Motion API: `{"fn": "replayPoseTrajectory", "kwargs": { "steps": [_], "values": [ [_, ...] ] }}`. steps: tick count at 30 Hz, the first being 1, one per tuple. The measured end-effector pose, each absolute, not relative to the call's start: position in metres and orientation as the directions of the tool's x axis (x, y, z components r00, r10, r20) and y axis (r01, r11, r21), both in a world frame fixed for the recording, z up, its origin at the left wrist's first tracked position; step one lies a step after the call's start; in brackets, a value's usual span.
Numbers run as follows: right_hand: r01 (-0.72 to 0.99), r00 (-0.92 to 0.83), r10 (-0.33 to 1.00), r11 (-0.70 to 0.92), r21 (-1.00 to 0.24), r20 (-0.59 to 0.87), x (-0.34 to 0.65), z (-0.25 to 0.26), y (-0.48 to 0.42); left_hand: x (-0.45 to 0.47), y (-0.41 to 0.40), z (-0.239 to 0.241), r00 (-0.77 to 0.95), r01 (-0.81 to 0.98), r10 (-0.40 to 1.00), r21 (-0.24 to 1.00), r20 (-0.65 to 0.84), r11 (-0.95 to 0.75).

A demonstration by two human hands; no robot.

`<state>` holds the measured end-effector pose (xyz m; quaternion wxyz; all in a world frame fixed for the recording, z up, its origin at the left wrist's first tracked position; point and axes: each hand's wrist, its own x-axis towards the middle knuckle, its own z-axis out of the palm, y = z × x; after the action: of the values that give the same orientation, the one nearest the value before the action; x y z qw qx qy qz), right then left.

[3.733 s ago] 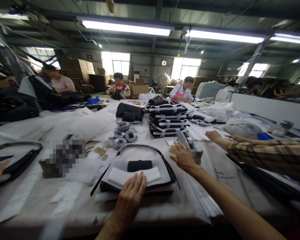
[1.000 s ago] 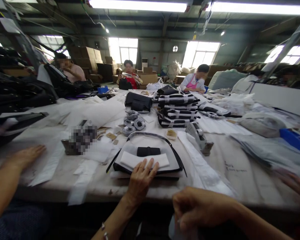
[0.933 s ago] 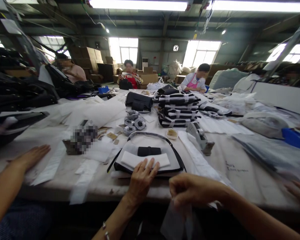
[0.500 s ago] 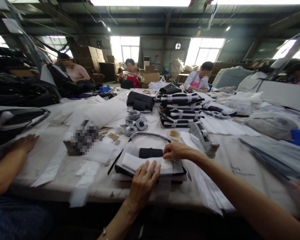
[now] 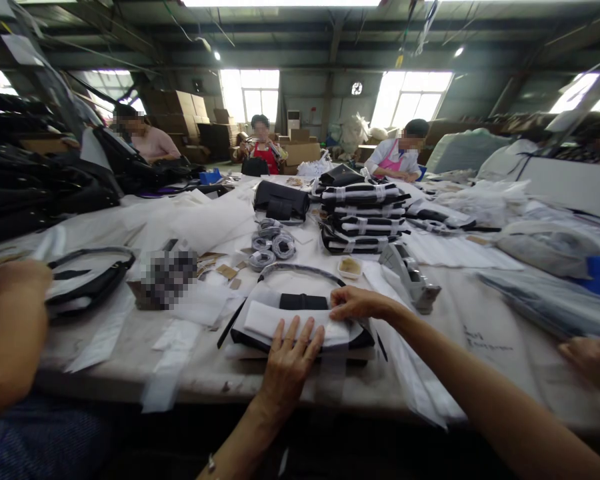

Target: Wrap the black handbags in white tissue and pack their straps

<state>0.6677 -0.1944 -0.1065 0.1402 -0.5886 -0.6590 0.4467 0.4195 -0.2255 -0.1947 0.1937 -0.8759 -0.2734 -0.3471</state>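
A black handbag [image 5: 304,302] lies in front of me on the table, partly covered by a folded white foam sheet [image 5: 265,318]. Its wrapped handle [image 5: 300,268] arches away from me. My left hand [image 5: 291,353] rests on the sheet with its fingers spread, holding it down. At the bag's upper right, my right hand [image 5: 355,302] has its fingertips pinched together at the end of a strip of clear tape [image 5: 331,373]. The strip runs over the bag's front and hangs past the near side. What lies right under those fingertips is partly hidden.
A tape dispenser [image 5: 411,279] stands at right; a blurred-out object [image 5: 165,277] stands at left. Behind are coiled wrapped straps [image 5: 273,245] and stacked wrapped bags [image 5: 363,213]. A co-worker's hand [image 5: 20,283] is by a bag [image 5: 90,287]; another person's hand [image 5: 595,360] is far right.
My hands stay almost in place on the bag. On the left, the co-worker's arm has lifted and a bag has come down beside it. The hand at far right has moved further into view.
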Motion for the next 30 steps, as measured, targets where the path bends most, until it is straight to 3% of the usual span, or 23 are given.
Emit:
{"fn": "replayPoseTrajectory", "kwargs": {
  "steps": [7, 13, 18, 26, 30],
  "values": [
    [0.705, -0.239, 0.914, -0.069, -0.706, -0.327, 0.676, -0.114, -0.189, 0.42, -0.223, -0.19, 0.651, 0.556, 0.326, -0.138, 0.686, -0.82],
    [0.884, -0.114, 0.964, -0.011, -0.467, -0.24, 0.676, -0.094, -0.179, 0.42, -0.222, -0.188, 0.676, 0.521, 0.292, -0.158, 0.677, -0.839],
    [0.966, -0.149, 0.977, 0.111, -0.236, -0.151, 0.655, -0.084, -0.165, 0.418, -0.223, -0.184, 0.693, 0.532, 0.306, -0.178, 0.653, -0.827],
    [0.961, -0.272, 0.952, 0.262, -0.09, -0.14, 0.641, -0.091, -0.139, 0.418, -0.221, -0.182, 0.721, 0.521, 0.304, -0.196, 0.622, -0.831],
    [0.968, -0.249, 0.967, 0.248, -0.026, -0.046, 0.653, -0.091, -0.126, 0.418, -0.222, -0.185, 0.707, 0.513, 0.295, -0.178, 0.642, -0.84]
  ]
}}
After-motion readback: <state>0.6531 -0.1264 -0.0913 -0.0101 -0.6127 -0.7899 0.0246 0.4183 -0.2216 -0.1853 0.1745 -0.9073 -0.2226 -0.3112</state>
